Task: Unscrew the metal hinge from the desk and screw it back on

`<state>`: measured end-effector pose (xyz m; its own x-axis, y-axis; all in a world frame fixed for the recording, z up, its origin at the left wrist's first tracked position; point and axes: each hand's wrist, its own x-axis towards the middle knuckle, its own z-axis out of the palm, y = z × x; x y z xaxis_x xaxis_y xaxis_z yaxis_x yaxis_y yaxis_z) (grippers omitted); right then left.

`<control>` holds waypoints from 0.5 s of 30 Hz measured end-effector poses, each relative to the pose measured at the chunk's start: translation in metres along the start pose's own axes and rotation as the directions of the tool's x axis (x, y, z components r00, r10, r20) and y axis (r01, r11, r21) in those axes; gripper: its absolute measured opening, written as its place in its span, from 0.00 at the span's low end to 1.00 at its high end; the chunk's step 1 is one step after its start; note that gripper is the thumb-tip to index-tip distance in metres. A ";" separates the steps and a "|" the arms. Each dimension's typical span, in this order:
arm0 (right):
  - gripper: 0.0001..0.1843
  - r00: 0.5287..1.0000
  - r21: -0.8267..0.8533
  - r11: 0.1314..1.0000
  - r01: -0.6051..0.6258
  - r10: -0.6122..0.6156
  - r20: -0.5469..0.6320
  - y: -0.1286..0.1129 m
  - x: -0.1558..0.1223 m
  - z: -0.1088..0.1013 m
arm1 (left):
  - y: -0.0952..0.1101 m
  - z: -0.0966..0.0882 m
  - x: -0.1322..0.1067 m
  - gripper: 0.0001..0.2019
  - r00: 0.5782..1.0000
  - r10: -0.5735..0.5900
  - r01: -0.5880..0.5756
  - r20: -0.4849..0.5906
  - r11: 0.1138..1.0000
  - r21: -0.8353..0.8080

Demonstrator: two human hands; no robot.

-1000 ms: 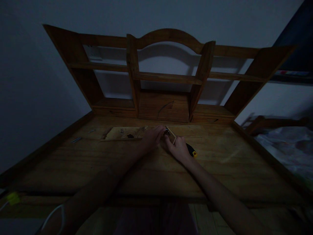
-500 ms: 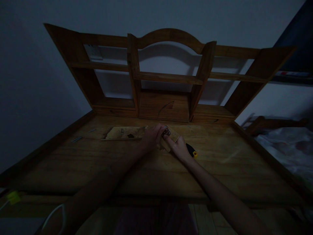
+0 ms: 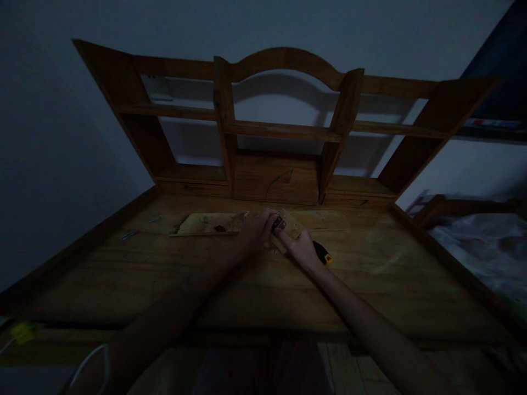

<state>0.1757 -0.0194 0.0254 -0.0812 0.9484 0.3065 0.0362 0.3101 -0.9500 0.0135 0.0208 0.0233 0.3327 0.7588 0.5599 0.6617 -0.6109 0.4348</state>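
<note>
Over the middle of the desk, my left hand (image 3: 257,227) is closed, its fingers pinching the edge of a small metal hinge (image 3: 279,223) with holes in its leaves. My right hand (image 3: 302,249) comes from the other side, its thumb against the hinge's lower edge and its other fingers curled round a short piece of wood (image 3: 293,225) that lies beneath. Part of the hinge is hidden by my fingers. Just right of my right hand lies a black and yellow tool handle (image 3: 322,253); the rest of that tool is out of sight.
A long rough-edged wooden board (image 3: 209,224) lies left of my hands on the desk top (image 3: 370,296). Farther left are several thin metal pieces (image 3: 129,235). A wooden shelf unit (image 3: 284,130) stands along the back. Raised edges border the desk. The light is dim.
The hinge has tilted slightly between my fingers, so its face catches the light differently. Both hands stay in nearly the same place.
</note>
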 end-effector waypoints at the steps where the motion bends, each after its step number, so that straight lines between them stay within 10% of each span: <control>1: 0.12 1.000 -0.003 1.000 0.004 -0.004 0.003 0.000 0.000 0.000 | 0.000 0.000 0.000 0.16 1.000 0.004 -0.004 -0.007 1.000 -0.003; 15: 0.13 0.996 -0.026 0.999 -0.026 0.024 -0.088 0.004 0.001 -0.001 | -0.001 0.001 0.003 0.16 1.000 0.005 -0.004 0.022 0.999 -0.035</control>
<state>0.1767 -0.0169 0.0217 0.0074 0.9576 0.2879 0.0645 0.2869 -0.9558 0.0145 0.0237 0.0243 0.3506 0.7606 0.5464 0.6367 -0.6214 0.4565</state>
